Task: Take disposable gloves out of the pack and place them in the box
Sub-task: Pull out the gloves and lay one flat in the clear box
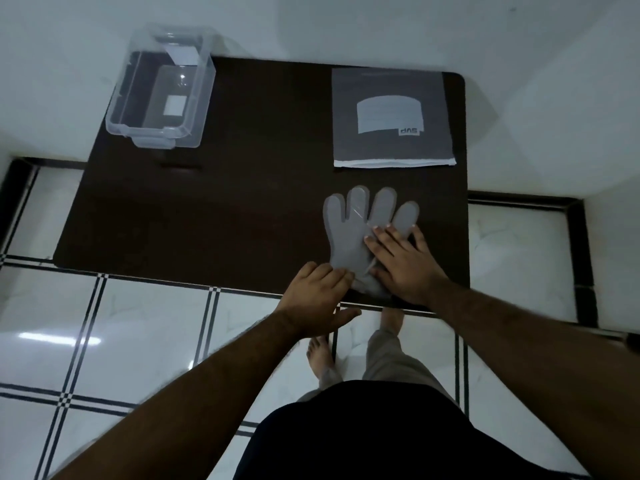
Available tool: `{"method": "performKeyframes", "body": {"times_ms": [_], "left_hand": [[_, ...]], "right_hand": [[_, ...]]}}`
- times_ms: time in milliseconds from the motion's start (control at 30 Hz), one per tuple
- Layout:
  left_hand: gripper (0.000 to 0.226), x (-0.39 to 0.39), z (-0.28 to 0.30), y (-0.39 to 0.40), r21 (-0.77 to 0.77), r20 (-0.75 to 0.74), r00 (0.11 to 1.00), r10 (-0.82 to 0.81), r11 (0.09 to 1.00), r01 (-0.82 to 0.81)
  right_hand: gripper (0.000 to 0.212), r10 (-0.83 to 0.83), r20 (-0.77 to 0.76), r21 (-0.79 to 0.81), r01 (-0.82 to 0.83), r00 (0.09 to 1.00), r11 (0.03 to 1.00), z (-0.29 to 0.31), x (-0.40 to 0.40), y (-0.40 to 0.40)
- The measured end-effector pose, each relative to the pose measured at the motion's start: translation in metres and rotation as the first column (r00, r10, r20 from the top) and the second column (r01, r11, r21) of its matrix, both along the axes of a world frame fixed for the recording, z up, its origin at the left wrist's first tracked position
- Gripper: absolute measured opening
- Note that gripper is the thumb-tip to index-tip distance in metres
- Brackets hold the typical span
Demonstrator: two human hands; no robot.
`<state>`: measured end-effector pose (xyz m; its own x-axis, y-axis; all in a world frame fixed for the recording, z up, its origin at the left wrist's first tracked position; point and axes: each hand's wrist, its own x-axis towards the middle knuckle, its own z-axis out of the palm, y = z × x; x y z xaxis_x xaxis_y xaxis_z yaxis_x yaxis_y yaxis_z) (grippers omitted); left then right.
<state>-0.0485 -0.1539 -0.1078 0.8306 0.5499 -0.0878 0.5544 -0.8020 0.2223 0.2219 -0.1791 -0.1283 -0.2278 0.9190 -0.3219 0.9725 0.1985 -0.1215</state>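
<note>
A dark brown bench (242, 188) with rounded corners stands against a white wall (346, 26). Under it lies a floor (145, 323) of glossy white tiles, crossed by thin black double lines with small chequered crossings. A black border strip (578, 244) runs along the floor's edge. 2 bare feet (320, 355) stand by the bench's near edge, below pale trousers (388, 355).

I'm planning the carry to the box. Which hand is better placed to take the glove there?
Left, probably. The left hand touches the cuff of the glove and is on the side of the clear box, at the far left of the table. The right hand lies flat on the glove, farther away.
</note>
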Motion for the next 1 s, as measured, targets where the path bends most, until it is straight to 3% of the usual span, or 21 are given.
{"method": "performKeyframes", "body": {"times_ms": [167,400,567,667,767,1000], "left_hand": [[0.087,-0.004,0.001,0.010,-0.174,-0.260,0.965,-0.037,0.985,-0.009],[0.086,-0.003,-0.004,0.018,-0.178,-0.298,0.950,-0.090,0.983,0.038],[0.078,-0.003,0.003,0.018,-0.193,-0.176,0.984,0.011,0.980,-0.045],[0.055,-0.008,0.004,0.015,-0.207,-0.023,0.986,0.167,0.964,-0.168],[0.036,-0.014,0.005,0.013,-0.249,0.095,0.930,0.355,0.913,-0.323],[0.031,-0.022,0.018,0.013,-0.356,0.172,0.813,0.556,0.805,-0.475]], "right_hand": [[0.072,-0.069,0.020,-0.037,0.069,0.997,0.997,0.005,0.005,0.005],[0.073,-0.061,0.047,-0.096,0.065,0.997,0.993,0.012,0.010,0.016],[0.070,-0.063,-0.055,0.009,0.064,0.996,0.998,0.022,-0.009,0.009],[0.057,0.004,-0.145,0.092,0.009,0.989,0.996,0.023,-0.037,-0.002],[0.049,-0.020,-0.215,0.131,0.049,0.976,0.990,0.022,-0.063,-0.008],[0.061,-0.042,-0.109,0.010,0.043,0.993,0.999,0.021,-0.089,-0.006]]}}
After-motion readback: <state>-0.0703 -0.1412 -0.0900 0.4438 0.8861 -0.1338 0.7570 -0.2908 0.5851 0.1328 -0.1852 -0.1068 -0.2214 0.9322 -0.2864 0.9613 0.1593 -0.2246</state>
